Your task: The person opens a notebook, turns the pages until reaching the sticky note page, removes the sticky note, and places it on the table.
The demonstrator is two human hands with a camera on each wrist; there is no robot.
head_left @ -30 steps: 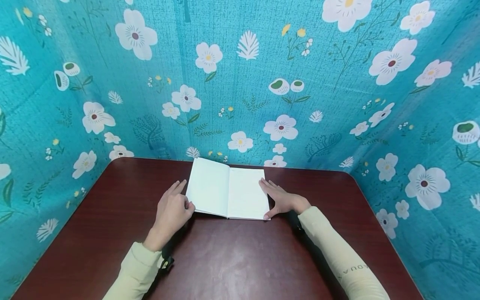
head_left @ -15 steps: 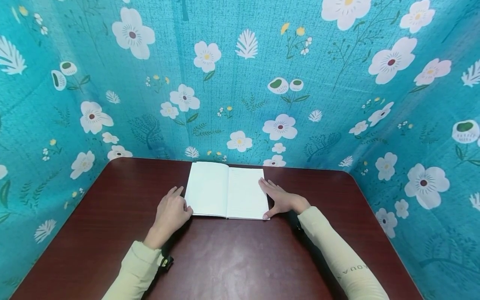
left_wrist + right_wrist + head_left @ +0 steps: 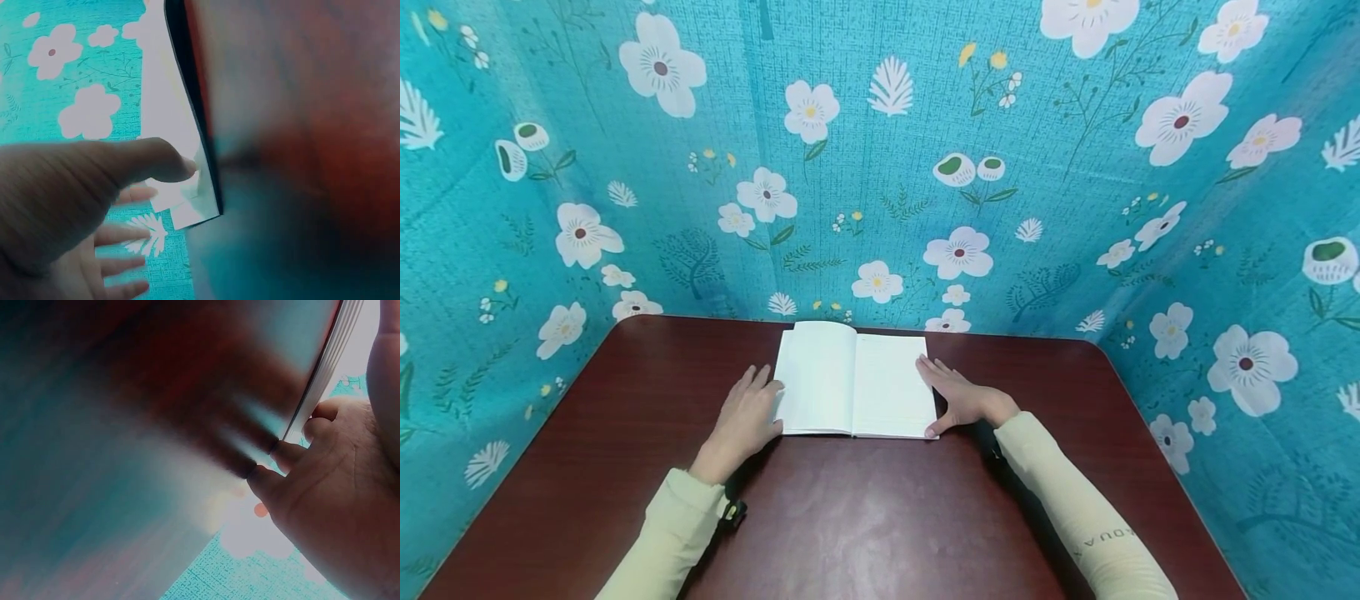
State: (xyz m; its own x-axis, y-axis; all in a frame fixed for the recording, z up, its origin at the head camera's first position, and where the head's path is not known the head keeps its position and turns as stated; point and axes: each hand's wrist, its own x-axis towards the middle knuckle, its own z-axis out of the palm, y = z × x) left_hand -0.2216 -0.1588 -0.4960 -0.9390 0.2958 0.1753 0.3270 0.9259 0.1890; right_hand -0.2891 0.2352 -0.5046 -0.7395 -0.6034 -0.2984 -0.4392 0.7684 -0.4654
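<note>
An open notebook (image 3: 891,387) with white pages lies near the far edge of the table. On its left side the top leaf (image 3: 818,375) bulges up, its far edge above the pages under it. My left hand (image 3: 745,417) is at the left edge, fingers spread and thumb touching the lower left corner. In the left wrist view, the thumb (image 3: 150,159) lies against the white pages by the dark cover edge. My right hand (image 3: 964,398) rests on the right edge, fingers extended onto the page and thumb at the near corner. The page stack (image 3: 331,356) shows beside its fingers.
The dark red-brown table (image 3: 865,517) has rounded far corners. A turquoise floral curtain (image 3: 865,208) hangs behind it and along both sides. A black wrist strap (image 3: 732,512) shows by the left sleeve.
The leaf on the left, tilted up a second ago, has come down. My left hand's curled index finger and thumb have spread apart. The right hand keeps its place.
</note>
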